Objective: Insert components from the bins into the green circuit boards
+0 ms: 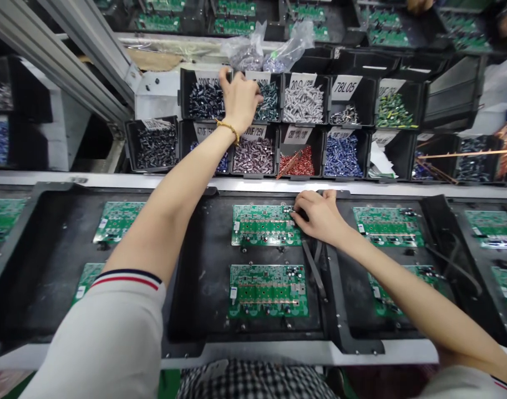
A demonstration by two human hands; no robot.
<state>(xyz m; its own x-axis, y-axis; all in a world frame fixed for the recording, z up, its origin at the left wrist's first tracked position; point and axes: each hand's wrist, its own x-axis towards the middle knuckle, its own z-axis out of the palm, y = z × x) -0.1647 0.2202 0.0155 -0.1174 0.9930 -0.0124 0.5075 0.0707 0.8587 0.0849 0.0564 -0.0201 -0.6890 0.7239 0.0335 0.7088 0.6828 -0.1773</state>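
Note:
My left hand (pixel 241 100), with a yellow bracelet at the wrist, is over the back row of parts bins. Its curled fingers are between a bin of dark capacitors (pixel 206 100) and a bin of grey-green capacitors (pixel 268 102); whatever they hold is hidden. My right hand (pixel 320 216) is at the upper right corner of a green circuit board (pixel 262 226), thumb and fingers drawn together by small black parts. Anything in that pinch is too small to make out. A second green circuit board (pixel 268 291) lies nearer me in the same black tray (pixel 203 277).
Bins of white resistors (pixel 303 104), red parts (pixel 297 160) and blue capacitors (pixel 340 155) stand behind the metal rail (pixel 270 183). Plastic bags (pixel 289 47) lie behind them. Neighbouring trays hold more boards (pixel 389 227). Another person's hand (pixel 420 5) shows at the top.

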